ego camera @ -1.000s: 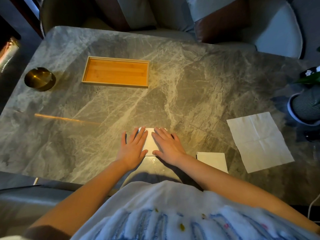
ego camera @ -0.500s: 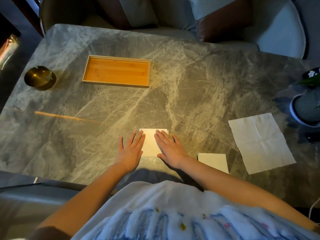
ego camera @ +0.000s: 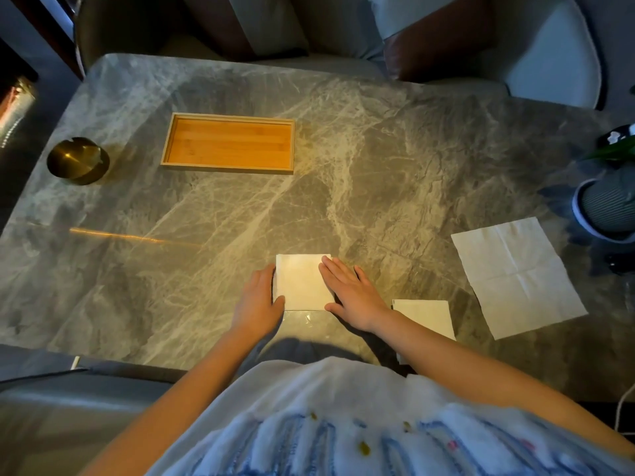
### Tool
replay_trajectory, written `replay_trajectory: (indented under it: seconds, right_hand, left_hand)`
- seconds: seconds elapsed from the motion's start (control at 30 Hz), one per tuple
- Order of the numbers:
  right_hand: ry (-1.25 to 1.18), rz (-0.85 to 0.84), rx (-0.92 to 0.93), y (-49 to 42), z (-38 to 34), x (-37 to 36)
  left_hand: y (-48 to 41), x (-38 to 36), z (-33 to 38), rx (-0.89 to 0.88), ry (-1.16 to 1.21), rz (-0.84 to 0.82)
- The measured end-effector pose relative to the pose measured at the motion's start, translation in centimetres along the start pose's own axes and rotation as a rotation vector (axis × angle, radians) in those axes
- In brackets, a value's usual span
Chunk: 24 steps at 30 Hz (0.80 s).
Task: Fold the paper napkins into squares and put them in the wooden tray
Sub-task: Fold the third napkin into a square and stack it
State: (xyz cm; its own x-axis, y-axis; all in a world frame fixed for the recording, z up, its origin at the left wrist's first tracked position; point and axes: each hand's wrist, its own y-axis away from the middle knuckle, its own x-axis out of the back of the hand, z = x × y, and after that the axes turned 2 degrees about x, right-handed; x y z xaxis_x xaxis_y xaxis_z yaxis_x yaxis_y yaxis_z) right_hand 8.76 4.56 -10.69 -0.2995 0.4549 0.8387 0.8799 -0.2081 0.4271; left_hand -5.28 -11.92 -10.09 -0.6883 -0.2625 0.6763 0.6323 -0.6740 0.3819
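A white folded napkin lies square on the grey marble table near its front edge. My left hand sits at the napkin's left edge with fingers curled down onto that edge and the thumb on the near left corner. My right hand lies flat, fingers apart, on the napkin's right edge. The wooden tray stands far left of centre with nothing in it. A second folded napkin lies beside my right wrist. An unfolded napkin lies flat further right.
A brass ashtray stands left of the tray near the table's left edge. A ribbed plant pot stands at the right edge, just behind the unfolded napkin. Chairs line the far side.
Both hands have slid apart from the napkin's middle to its left and right edges, uncovering its face. The left fingers have curled onto the left edge.
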Motion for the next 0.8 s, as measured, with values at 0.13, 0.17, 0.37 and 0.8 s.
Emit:
replay_trajectory:
  seconds: [0.13, 0.17, 0.37, 0.8]
  right_hand:
    - [-0.01, 0.0, 0.0, 0.0, -0.2, 0.1]
    - [-0.016, -0.002, 0.0, 0.0, -0.2, 0.1]
    - [-0.05, 0.0, -0.005, 0.1, -0.2, 0.1]
    - [-1.076, 0.379, -0.423, 2.4, -0.2, 1.7]
  left_hand:
    - [-0.1, -0.2, 0.6, 0.323, 0.335, -0.094]
    - [-0.3, -0.2, 0.6, 0.382, 0.427, -0.1]
    - [-1.0, 0.4, 1.4, 0.364, 0.419, -0.084]
    - [-1.1, 1.8, 6.3, 0.135, 0.442, -0.123]
